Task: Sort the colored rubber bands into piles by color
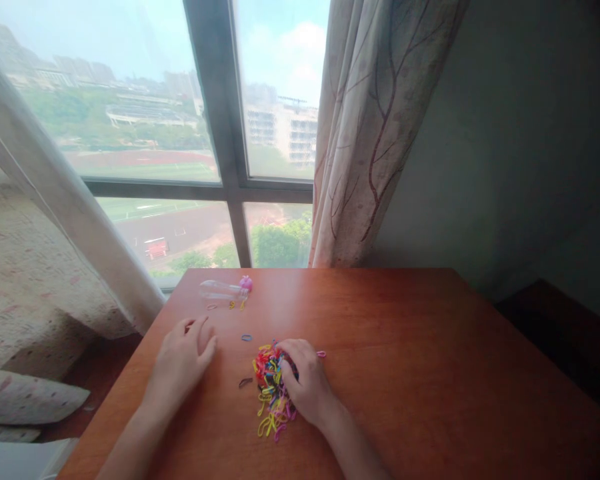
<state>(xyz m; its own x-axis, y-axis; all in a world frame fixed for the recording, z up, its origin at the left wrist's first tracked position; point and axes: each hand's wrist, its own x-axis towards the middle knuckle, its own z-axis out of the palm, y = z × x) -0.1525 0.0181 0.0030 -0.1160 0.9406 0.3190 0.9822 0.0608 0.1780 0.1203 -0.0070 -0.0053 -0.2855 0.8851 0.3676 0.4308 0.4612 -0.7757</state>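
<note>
A heap of small colourful rubber bands (267, 393), in red, yellow, pink, blue and black, lies on the wooden table. My right hand (309, 381) rests against the heap's right side, thumb and index finger apart, touching the bands. Whether a band sits under its fingertips is hidden. Over the table to the left, my left hand (180, 360) is loosely bent with its thumb apart, and nothing shows in it. Between the hands lie a loose blue band (247, 338) and a dark band (245, 383). A pink band (321, 354) pokes out beyond my right hand.
Near the table's far edge lies a clear plastic bottle (220, 289) with a pink cap (246, 284). A few loose yellow bands (237, 305) are beside it. The brown table (405, 373) meets a window and curtains (365, 133) at the back.
</note>
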